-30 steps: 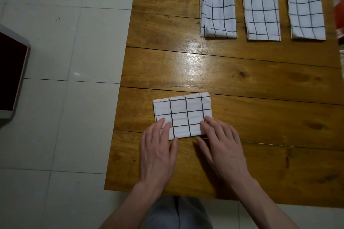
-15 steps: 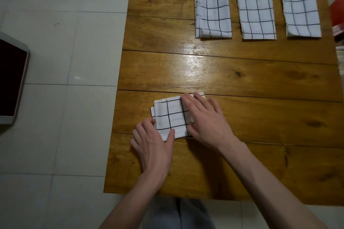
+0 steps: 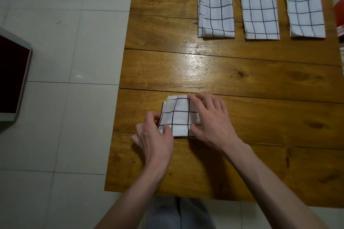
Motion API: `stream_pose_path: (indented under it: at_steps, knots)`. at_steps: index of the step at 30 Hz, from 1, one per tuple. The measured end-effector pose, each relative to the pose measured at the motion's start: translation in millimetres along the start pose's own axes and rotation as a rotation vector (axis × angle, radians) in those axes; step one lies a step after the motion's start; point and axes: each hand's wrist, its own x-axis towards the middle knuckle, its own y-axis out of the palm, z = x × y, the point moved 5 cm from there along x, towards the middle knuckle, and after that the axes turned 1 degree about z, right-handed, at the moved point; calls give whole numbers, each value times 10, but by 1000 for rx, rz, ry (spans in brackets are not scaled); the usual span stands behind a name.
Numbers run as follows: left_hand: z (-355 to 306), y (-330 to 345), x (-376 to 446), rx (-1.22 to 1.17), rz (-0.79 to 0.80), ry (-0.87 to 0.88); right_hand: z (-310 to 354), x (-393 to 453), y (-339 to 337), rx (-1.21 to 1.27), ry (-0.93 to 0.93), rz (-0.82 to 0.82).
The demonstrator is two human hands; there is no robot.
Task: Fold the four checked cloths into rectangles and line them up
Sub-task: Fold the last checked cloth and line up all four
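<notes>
Wooden table (image 3: pixel 242 72) fills the frame's right, with three folded checked cloths (image 3: pixel 260 14) in a row at top, long axes running up-down. Lower centre, the fourth cloth (image 3: pixel 178 117) lies roughly upright; left hand (image 3: pixel 154 137) pinches its lower-left corner, right hand (image 3: pixel 212 121) curls over its right edge.

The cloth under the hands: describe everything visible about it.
The cloth under the hands is white woven fabric with a thin dark grid, folded into a small layered rectangle on the wooden table near its front left. Stacked edges show along its left side. The left hand pinches its near-left corner; the right hand covers its right part.
</notes>
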Motion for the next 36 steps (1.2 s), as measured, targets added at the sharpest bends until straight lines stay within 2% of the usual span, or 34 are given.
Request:
stream_pose_path:
  at_steps: [6, 10, 13, 16, 20, 23, 27, 36]
  knots:
    - [-115, -34, 8, -358, 282, 97, -44, 22, -232, 409, 84, -3]
    - [-202, -67, 91, -448, 339, 87, -128, 51, -384, 594, 129, 147]
    - [-255, -123, 140, -554, 317, -6, -165, 14, -434, 771, 157, 286]
    - [-286, -107, 129, -741, 340, -152, -172, -98, -430, 959, 203, 332]
    - [-288, -40, 61, -837, 433, -292, -181, -269, -458, 1100, 305, 214]
    - [-371, -96, -99, -805, 505, -317, -136, -439, -594, 1187, 388, 100]
    - [-576, -326, -357, -694, 557, -286, 34, -691, -917, 1218, 438, 12]
    - [-1235, -1283, -886, -636, 467, -153, 553, -1224, -1890, 1148, 437, -47]
